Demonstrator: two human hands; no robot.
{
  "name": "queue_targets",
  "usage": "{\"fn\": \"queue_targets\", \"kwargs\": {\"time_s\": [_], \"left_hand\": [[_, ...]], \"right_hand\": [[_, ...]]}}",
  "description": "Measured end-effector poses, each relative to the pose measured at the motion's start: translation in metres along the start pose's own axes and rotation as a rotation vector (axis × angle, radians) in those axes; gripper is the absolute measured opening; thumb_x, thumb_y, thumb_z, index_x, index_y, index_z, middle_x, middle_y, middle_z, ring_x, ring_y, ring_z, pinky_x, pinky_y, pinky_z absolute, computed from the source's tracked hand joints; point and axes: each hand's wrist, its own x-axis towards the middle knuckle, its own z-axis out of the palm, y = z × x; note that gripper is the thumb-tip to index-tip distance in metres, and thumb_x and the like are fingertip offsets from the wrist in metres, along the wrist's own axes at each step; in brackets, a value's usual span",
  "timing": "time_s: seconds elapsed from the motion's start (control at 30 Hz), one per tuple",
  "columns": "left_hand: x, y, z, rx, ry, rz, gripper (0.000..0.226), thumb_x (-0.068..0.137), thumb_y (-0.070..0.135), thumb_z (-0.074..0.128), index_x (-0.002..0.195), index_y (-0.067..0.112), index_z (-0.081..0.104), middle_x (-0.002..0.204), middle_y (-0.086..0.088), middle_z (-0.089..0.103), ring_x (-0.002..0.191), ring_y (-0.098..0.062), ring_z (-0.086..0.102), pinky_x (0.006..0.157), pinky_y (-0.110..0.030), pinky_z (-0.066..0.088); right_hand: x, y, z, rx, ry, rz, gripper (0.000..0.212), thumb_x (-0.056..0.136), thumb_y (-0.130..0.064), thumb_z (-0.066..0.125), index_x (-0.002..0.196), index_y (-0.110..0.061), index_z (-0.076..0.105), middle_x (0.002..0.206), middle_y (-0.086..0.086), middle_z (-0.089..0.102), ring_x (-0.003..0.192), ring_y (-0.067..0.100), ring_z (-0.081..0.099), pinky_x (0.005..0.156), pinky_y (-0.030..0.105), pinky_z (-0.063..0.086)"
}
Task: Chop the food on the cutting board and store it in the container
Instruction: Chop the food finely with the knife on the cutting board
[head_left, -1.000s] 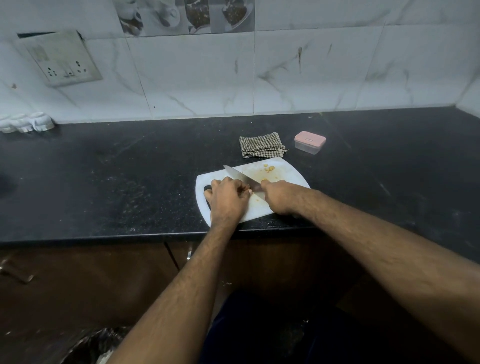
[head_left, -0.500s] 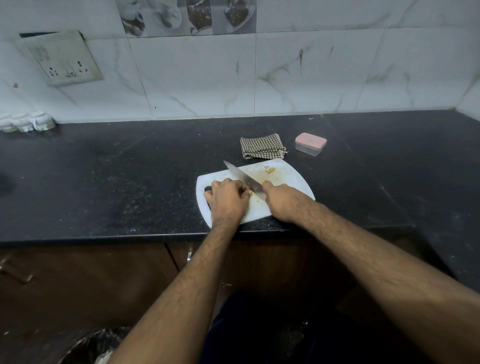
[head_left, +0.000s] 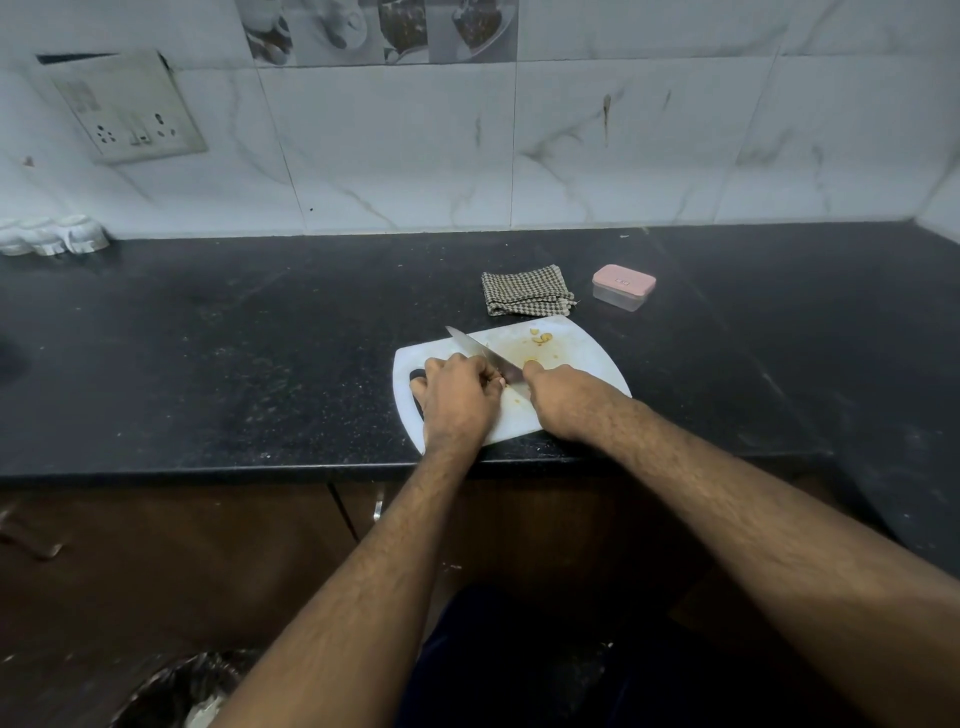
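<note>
Black stone counter (head_left: 260, 364): chopping step in hand.
Right hand (head_left: 558, 397) grip closed on steel knife (head_left: 483, 353); left hand (head_left: 457, 397), fingers curled, steadies food on white plastic cutting board (head_left: 587, 358); next, fill pink-lidded container (head_left: 623, 286).

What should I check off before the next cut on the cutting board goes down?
1. Right hand grips the knife handle: ok.
2. Left hand fingertips clear of the blade: cannot tell, knuckles sit right against it.
3. Food under the left hand: cannot tell, hidden.
4. Cutting board flat on the counter: ok, though near the edge.
5. Chopped pieces out of the blade's path: ok.
6. Container ready: not ok, pink lid on.
</note>
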Motion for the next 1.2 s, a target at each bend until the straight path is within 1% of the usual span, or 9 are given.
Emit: {"fn": "queue_targets", "kwargs": {"time_s": [0.23,0.47,0.6,0.73,0.8,0.87,0.93,1.03,1.2], "left_hand": [[-0.001,0.001,-0.002,-0.011,0.005,0.01,0.009,0.095,0.036,0.067,0.098,0.031,0.074,0.108,0.008,0.066,0.114,-0.019,0.043,0.096,-0.043,0.03],[-0.004,0.002,-0.003,-0.006,-0.005,0.038,0.008,0.099,0.03,0.061,0.1,0.027,0.068,0.109,0.004,0.064,0.113,-0.019,0.041,0.089,-0.039,0.023],[-0.003,0.003,-0.004,0.001,0.004,0.035,0.007,0.1,0.029,0.057,0.095,0.027,0.061,0.109,0.003,0.063,0.111,-0.019,0.042,0.089,-0.04,0.024],[-0.003,0.002,-0.001,-0.053,0.026,0.028,0.007,0.1,0.028,0.053,0.1,0.024,0.059,0.107,0.003,0.063,0.107,-0.016,0.04,0.092,-0.04,0.026],[-0.004,0.003,-0.001,-0.069,0.025,0.025,0.011,0.099,0.026,0.052,0.105,0.022,0.06,0.109,0.003,0.063,0.104,-0.013,0.038,0.096,-0.042,0.028],[-0.003,0.004,-0.002,-0.041,0.009,0.039,0.012,0.097,0.025,0.052,0.106,0.023,0.06,0.112,0.003,0.061,0.107,-0.016,0.041,0.098,-0.044,0.029],[-0.004,0.005,-0.003,-0.059,-0.002,0.034,0.014,0.092,0.022,0.053,0.106,0.024,0.056,0.111,0.003,0.059,0.11,-0.018,0.043,0.1,-0.045,0.03],[-0.004,0.003,-0.004,-0.214,0.004,-0.02,0.031,0.081,0.019,0.057,0.107,0.025,0.041,0.107,0.003,0.056,0.105,-0.017,0.042,0.101,-0.043,0.029],[-0.006,0.002,-0.011,-0.404,-0.012,-0.061,0.054,0.08,0.017,0.062,0.121,0.022,0.027,0.122,0.001,0.053,0.112,-0.013,0.037,0.111,-0.043,0.023]], "right_hand": [[0.004,-0.005,-0.007,-0.024,-0.079,0.017,0.042,0.099,-0.01,0.044,0.14,-0.017,0.037,0.101,0.006,0.052,0.095,0.024,0.057,0.081,0.038,0.053],[0.003,0.004,0.0,0.069,-0.008,0.001,0.029,0.103,-0.018,0.039,0.133,-0.016,0.041,0.092,0.005,0.059,0.085,0.021,0.06,0.071,0.037,0.051],[-0.004,0.015,0.004,0.167,0.046,-0.024,0.022,0.107,-0.029,0.034,0.123,-0.015,0.042,0.084,0.004,0.056,0.074,0.017,0.055,0.062,0.035,0.041],[-0.005,0.023,0.003,0.242,0.034,-0.055,0.023,0.108,-0.034,0.032,0.114,-0.015,0.043,0.093,0.01,0.062,0.069,0.018,0.055,0.06,0.034,0.043],[-0.005,0.027,0.0,0.36,0.013,-0.027,0.024,0.107,-0.036,0.033,0.113,-0.016,0.044,0.084,0.009,0.063,0.059,0.021,0.058,0.05,0.034,0.049],[-0.002,0.028,-0.002,0.462,0.027,0.008,0.027,0.105,-0.035,0.035,0.123,-0.018,0.047,0.077,0.009,0.064,0.05,0.021,0.058,0.043,0.03,0.05],[0.001,0.03,-0.005,0.524,0.041,0.026,0.018,0.105,-0.032,0.037,0.109,-0.02,0.049,0.069,0.009,0.061,0.042,0.018,0.052,0.04,0.027,0.046],[0.008,0.032,-0.004,0.625,-0.012,-0.009,0.021,0.103,-0.032,0.039,0.085,-0.025,0.046,0.063,0.009,0.056,0.039,0.016,0.047,0.04,0.028,0.045],[0.016,0.035,0.007,0.757,-0.107,-0.086,0.026,0.104,-0.037,0.042,0.088,-0.018,0.051,0.06,0.006,0.052,0.037,0.015,0.041,0.041,0.026,0.04]]}}
